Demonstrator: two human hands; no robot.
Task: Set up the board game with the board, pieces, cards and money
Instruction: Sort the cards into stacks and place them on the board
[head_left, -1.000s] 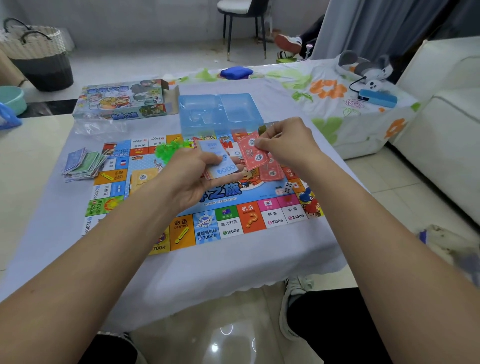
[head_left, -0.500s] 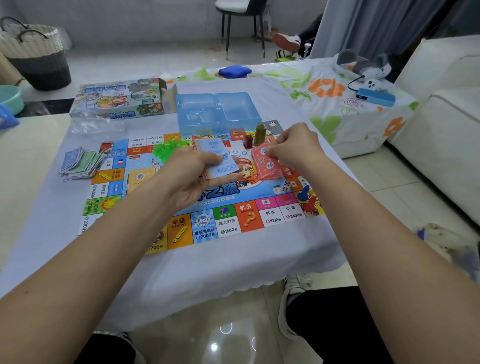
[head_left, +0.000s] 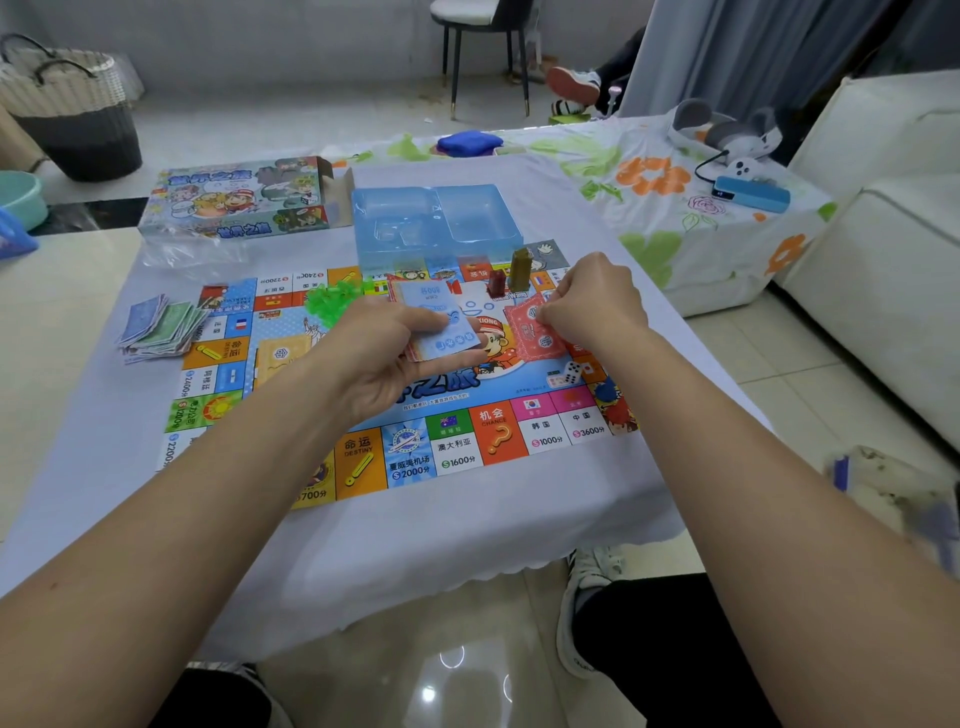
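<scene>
Board (head_left: 498, 436) is laid out and some money (head_left: 158, 327) stacked far left. My left hand (head_left: 384, 358) grips unsorted notes (head_left: 441, 322); my right hand (head_left: 592, 301) pinches red notes (head_left: 530, 332) onto the board.

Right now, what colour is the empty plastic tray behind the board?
Translucent light blue plastic tray, seen clearly in the head view.

Game board (head_left: 457, 441): flat on the table (head_left: 467, 545), centre. Plastic tray (head_left: 436, 223): behind the board, its near edge over the board's far edge. Game box (head_left: 234, 200): left of the tray. Loose money pile (head_left: 158, 327): on the table, just left of the board. 2 tower pieces (head_left: 511, 273): upright on the board's far right part. Die (head_left: 572, 371): on the board, right of centre.
</scene>
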